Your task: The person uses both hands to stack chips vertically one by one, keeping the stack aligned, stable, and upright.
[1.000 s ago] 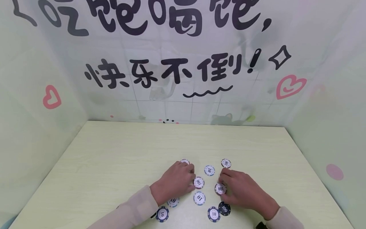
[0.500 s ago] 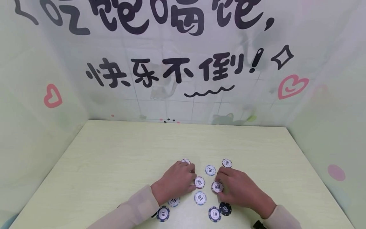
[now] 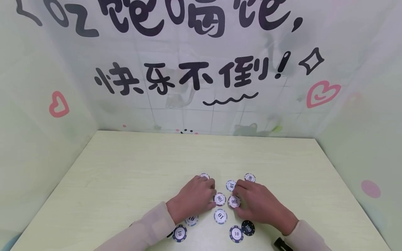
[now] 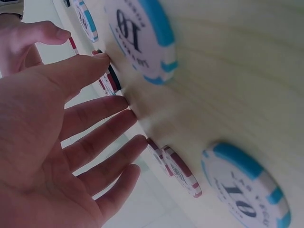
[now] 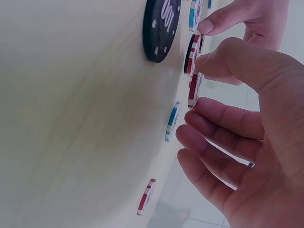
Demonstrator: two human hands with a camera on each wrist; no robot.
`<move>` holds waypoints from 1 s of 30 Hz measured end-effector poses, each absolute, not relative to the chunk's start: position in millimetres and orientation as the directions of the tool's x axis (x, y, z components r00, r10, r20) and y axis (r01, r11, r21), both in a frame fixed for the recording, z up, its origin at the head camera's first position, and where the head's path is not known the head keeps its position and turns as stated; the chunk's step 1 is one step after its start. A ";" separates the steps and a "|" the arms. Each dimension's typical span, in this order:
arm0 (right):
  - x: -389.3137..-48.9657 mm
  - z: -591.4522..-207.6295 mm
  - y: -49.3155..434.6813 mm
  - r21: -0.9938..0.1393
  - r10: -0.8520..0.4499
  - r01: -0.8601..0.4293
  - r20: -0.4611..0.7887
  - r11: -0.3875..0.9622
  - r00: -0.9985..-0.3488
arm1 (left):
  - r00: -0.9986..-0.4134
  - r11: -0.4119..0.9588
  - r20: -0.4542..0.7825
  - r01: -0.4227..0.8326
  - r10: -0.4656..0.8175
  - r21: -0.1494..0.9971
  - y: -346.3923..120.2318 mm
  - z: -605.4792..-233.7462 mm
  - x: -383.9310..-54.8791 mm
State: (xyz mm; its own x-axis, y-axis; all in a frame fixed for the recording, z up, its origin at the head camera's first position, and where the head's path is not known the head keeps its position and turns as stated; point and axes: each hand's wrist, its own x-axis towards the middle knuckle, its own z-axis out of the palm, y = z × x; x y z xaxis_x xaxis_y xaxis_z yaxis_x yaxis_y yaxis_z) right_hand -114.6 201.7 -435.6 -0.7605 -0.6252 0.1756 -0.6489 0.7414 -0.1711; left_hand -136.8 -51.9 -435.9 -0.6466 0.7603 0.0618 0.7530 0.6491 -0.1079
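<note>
My left hand [image 3: 196, 197] holds a red-edged poker chip [image 3: 220, 199] marked 100 at its side, thumb and fingertips at its rim. In the left wrist view a dark layer shows beneath this red chip [image 4: 108, 80]. My right hand [image 3: 262, 202] pinches another red-edged 100 chip [image 3: 234, 201] between thumb and index finger, just right of the first. Its other fingers stay loosely bent in the right wrist view, where the pinched chip [image 5: 194, 89] stands close to the stacked one [image 5: 191, 54]. A light-blue 10 chip [image 3: 230, 185] lies partly behind the right fingers.
Nearer lie a light-blue 10 chip [image 3: 220, 216], a dark-blue 10 chip [image 3: 236, 234] and a black 100 chip [image 3: 248, 228]. Two more 10 chips, one light-blue [image 3: 191, 220] and one dark-blue [image 3: 180, 233], sit by the left sleeve. Red-edged chips [image 3: 250, 177] lie farther back. A printed cloth [image 3: 194, 118] encloses the table.
My right hand has slid its 100 chip leftward, closer to the chip at my left hand. My left hand keeps its place.
</note>
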 end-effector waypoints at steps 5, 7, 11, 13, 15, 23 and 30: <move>-116.9 -435.8 197.6 -0.164 -0.635 -0.662 0.190 0.731 -0.749 | -0.647 0.650 0.061 0.752 0.760 -0.107 -52.2 -436.0 -137.4; -117.8 -435.9 195.7 -0.160 -0.640 -0.666 0.189 0.729 -0.745 | -0.646 0.649 0.063 0.753 0.761 -0.107 -52.3 -436.1 -137.5; -119.8 -435.6 191.9 -0.152 -0.650 -0.675 0.182 0.722 -0.737 | -0.640 0.644 0.073 0.757 0.765 -0.109 -52.8 -436.1 -137.4; -120.8 -435.3 190.1 -0.147 -0.658 -0.682 0.181 0.717 -0.731 | -0.635 0.640 0.083 0.760 0.768 -0.111 -53.1 -436.1 -137.2; -121.7 -435.2 188.5 -0.142 -0.667 -0.691 0.185 0.708 -0.721 | -0.631 0.637 0.088 0.762 0.770 -0.113 -53.3 -435.9 -136.9; -126.1 -435.9 182.4 -0.145 -0.687 -0.711 0.188 0.688 -0.702 | -0.630 0.637 0.093 0.764 0.771 -0.108 -52.7 -436.2 -137.5; -128.2 -435.6 176.2 -0.162 -0.689 -0.706 0.153 0.689 -0.708 | -0.626 0.633 0.097 0.766 0.774 -0.113 -53.0 -435.4 -136.4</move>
